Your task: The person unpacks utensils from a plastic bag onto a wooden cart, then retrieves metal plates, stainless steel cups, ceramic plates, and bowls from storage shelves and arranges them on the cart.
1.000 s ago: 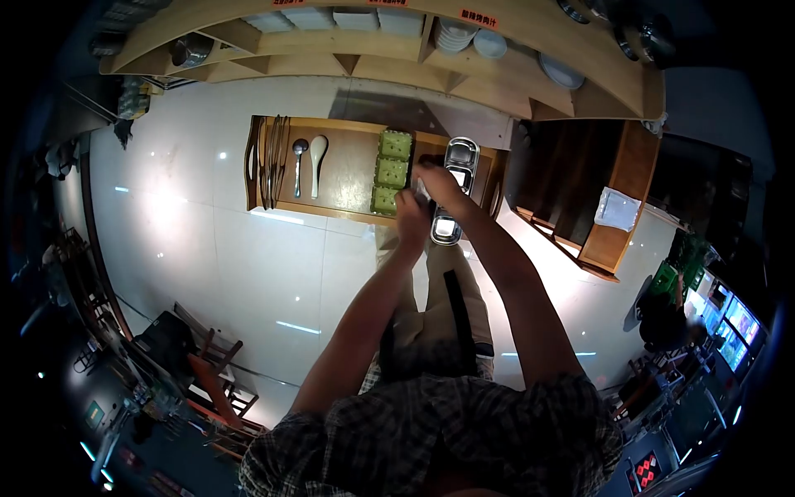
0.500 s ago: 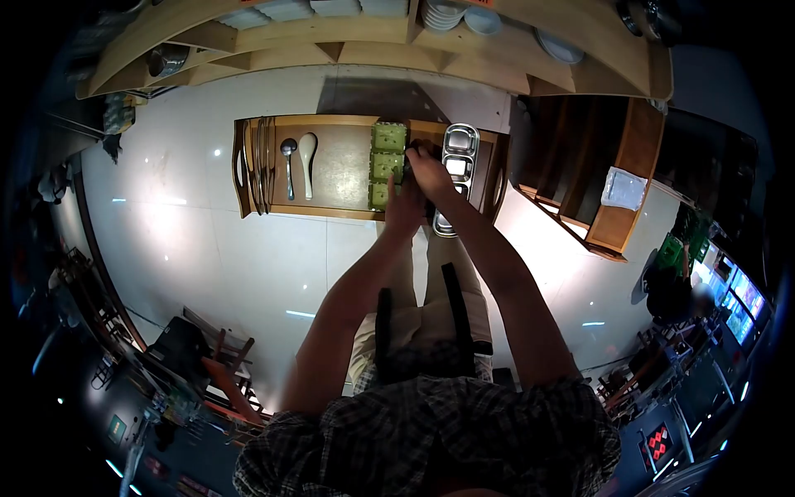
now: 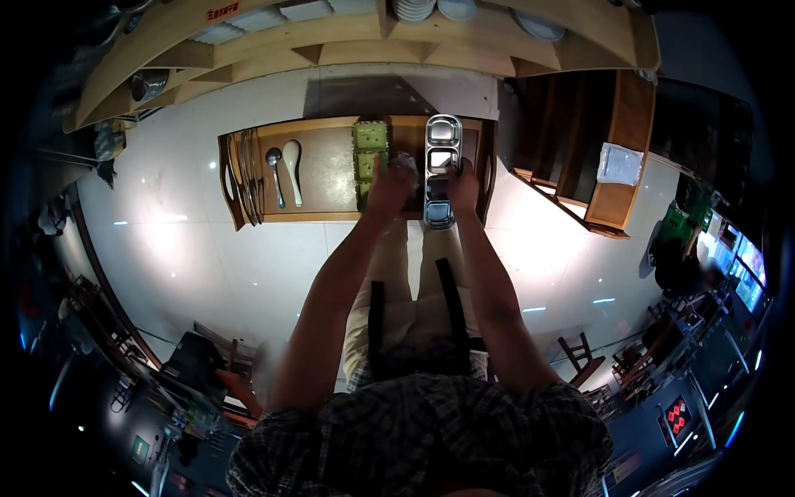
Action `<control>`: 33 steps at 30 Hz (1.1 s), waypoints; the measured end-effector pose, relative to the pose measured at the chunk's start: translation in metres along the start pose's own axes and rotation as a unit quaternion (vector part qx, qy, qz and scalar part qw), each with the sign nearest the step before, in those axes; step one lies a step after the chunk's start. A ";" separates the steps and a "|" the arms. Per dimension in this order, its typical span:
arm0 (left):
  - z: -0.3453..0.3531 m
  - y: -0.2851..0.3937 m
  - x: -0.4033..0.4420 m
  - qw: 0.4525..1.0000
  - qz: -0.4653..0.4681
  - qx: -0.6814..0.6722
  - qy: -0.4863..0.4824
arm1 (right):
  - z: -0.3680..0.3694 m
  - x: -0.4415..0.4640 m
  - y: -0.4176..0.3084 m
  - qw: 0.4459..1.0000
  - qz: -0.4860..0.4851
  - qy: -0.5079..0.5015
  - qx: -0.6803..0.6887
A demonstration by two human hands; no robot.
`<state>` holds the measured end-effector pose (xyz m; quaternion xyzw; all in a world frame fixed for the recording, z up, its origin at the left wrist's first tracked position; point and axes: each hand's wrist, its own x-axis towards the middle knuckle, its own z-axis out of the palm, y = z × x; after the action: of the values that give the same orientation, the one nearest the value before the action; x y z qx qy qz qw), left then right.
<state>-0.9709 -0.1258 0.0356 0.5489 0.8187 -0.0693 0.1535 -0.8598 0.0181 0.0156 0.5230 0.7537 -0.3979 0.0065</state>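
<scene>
A wooden tray (image 3: pixel 331 186) with raised sides lies in front of me. On it, my left hand (image 3: pixel 391 190) is closed beside a green divided dish (image 3: pixel 370 137), near a clear, shiny thing (image 3: pixel 404 160) too blurred to name. My right hand (image 3: pixel 464 190) is closed at the right edge of a long steel compartment dish (image 3: pixel 444 128), fingers reaching over its dark third compartment. Left of the green dish lie a white spoon (image 3: pixel 291 161) and a metal spoon (image 3: pixel 275 170). Several thin chopsticks (image 3: pixel 251 178) lie along the tray's left end.
A wooden shelf (image 3: pixel 348 48) with stacked white bowls (image 3: pixel 414 10) runs along the back. On the right stands a dark wooden rack (image 3: pixel 609 199) with a white packet (image 3: pixel 620 164) on it. Chairs stand behind on both sides; a person (image 3: pixel 681 265) is at the far right.
My right hand has moved from beside the green dish to the steel dish's right edge. The steel dish now lies straighter. My left hand has shifted slightly, and the whole view has moved.
</scene>
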 end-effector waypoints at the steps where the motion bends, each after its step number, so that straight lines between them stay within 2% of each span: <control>1: 0.000 0.000 0.000 1.000 0.001 0.001 -0.003 | 0.000 0.002 0.004 1.000 0.003 -0.001 0.001; 3: 0.000 -0.003 -0.001 0.999 0.001 -0.051 0.006 | -0.001 0.008 0.010 0.997 0.041 -0.021 0.060; 6: 0.000 -0.004 0.000 0.998 0.001 -0.043 0.038 | -0.001 0.008 0.014 0.998 0.056 -0.006 0.023; 10: -0.004 -0.005 0.000 0.997 0.025 -0.061 0.050 | -0.013 -0.001 0.010 0.998 0.038 0.004 0.048; 12: -0.006 -0.009 0.000 0.991 0.045 -0.080 0.099 | -0.015 -0.006 -0.003 0.996 0.060 -0.024 0.055; 16: -0.013 -0.006 0.003 0.994 0.057 -0.061 0.066 | -0.009 -0.003 -0.007 0.993 0.081 -0.048 0.064; 18: -0.015 -0.006 0.003 0.996 0.054 -0.052 0.052 | -0.002 -0.002 -0.012 0.996 0.077 -0.034 0.022; 21: -0.012 -0.005 0.004 0.992 0.041 -0.081 0.086 | 0.003 0.004 -0.014 0.997 0.068 -0.019 0.020; 28: -0.021 -0.002 0.001 0.995 0.031 -0.063 0.069 | 0.002 0.009 -0.024 0.999 0.025 -0.021 -0.010; 31: -0.032 0.000 0.000 0.996 0.015 -0.075 0.043 | -0.002 0.010 -0.023 0.999 0.025 -0.046 -0.009; 33: -0.041 -0.006 -0.009 0.982 -0.100 -0.160 0.029 | -0.001 0.007 -0.025 0.999 0.013 -0.036 0.007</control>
<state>-0.9806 -0.1246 0.0766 0.4345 0.8741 0.0633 0.2076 -0.8822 0.0211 0.0284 0.5182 0.7433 -0.4214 0.0353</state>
